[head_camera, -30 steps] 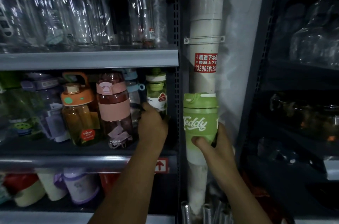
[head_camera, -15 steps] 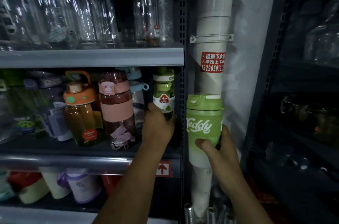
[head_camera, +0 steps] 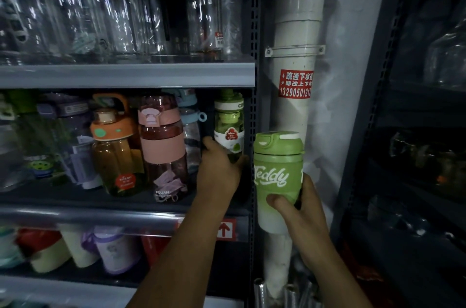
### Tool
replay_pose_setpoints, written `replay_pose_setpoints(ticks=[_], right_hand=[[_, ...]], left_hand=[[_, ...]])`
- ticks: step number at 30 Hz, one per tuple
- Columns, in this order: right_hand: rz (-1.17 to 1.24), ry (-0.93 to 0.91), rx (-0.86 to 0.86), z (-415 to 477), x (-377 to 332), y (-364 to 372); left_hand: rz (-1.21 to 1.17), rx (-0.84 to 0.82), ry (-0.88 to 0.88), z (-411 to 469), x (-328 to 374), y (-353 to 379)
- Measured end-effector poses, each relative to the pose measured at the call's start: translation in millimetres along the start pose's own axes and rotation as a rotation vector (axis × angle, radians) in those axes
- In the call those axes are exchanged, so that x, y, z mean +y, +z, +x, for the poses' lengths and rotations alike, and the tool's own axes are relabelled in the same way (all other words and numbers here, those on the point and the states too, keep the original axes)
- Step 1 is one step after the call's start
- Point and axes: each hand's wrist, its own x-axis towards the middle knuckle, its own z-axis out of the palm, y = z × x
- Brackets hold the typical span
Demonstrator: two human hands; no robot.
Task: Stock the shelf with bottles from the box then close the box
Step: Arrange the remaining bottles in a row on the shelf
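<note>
My left hand (head_camera: 219, 173) grips the lower part of a slim green bottle (head_camera: 229, 124) with a white label, standing at the right end of the middle shelf (head_camera: 88, 214). My right hand (head_camera: 300, 209) holds a green bottle marked "Teddy" (head_camera: 276, 171) upright in front of the white pipe, outside the shelf's right post. The box is out of view.
On the middle shelf stand a pink bottle (head_camera: 164, 149), an orange bottle (head_camera: 113, 149) and several more to the left. Clear bottles (head_camera: 106, 10) fill the upper shelf, cups (head_camera: 111, 249) the lower one. A white pipe (head_camera: 295, 55) runs beside the dark post (head_camera: 256, 81). Another rack (head_camera: 423, 131) stands at right.
My left hand has slid the slim green bottle slightly right and up at the shelf's right end. The Teddy bottle in my right hand stays about where it was.
</note>
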Motion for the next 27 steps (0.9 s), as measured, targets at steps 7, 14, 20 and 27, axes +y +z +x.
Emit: replay_pose_setpoints(ticks=[7, 14, 20, 27], right_hand=[[-0.006, 0.009, -0.001, -1, -3, 1], [-0.013, 0.015, -0.021, -4, -3, 1], [-0.009, 0.014, -0.038, -5, -4, 2], [-0.004, 0.012, -0.026, -6, -4, 3]], left_hand=[[0.189, -0.01, -0.02, -2, 4, -2], [0.075, 0.004, 0.031, -2, -1, -7], [0.065, -0.013, 0.037, 4, -7, -4], [0.082, -0.044, 0.068, 8, -12, -1]])
